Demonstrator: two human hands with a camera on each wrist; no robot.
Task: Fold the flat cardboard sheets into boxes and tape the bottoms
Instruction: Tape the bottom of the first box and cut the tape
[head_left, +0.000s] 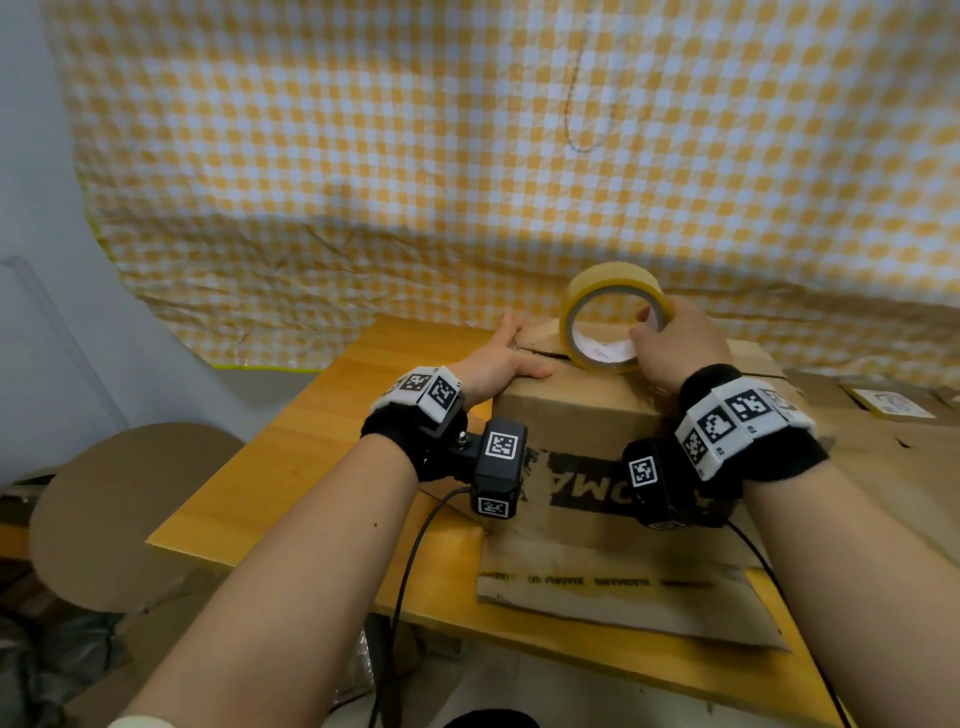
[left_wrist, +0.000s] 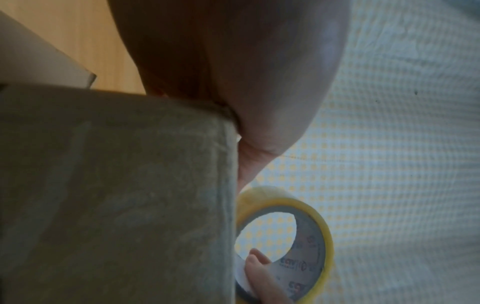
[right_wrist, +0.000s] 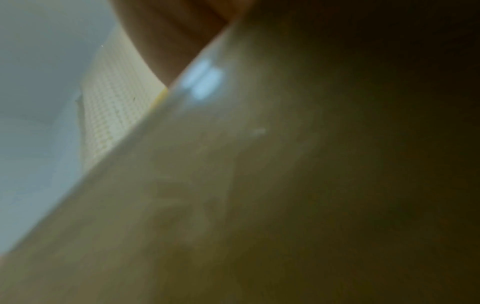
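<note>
Toward the far right of the wooden table stood the cardboard box, flaps uppermost, resting on a flat cardboard sheet that lay along the table's near edge. The left hand lay flat on the box's upper left corner, fingers straight and close together, pressing a flap down, thumb stretched along the near edge. The right hand gripped the tape roll, which stood on edge on the seam between the flaps; its fingers curled round the roll's right side with one fingertip hooked inside the core, as the left wrist view also showed. The right wrist view was too blurred to add anything. Whether a strip already stuck to the cardboard could not be told. The box looked light and stiff along its panels but springy at the flaps, so it seemed they would lift unless held flat near the seam. The roll appeared rigid and smooth-sided, likely best held through the core and over the rim so it could turn. More flat cardboard lay beyond the table's right edge, and a yellow checked cloth hung behind
</note>
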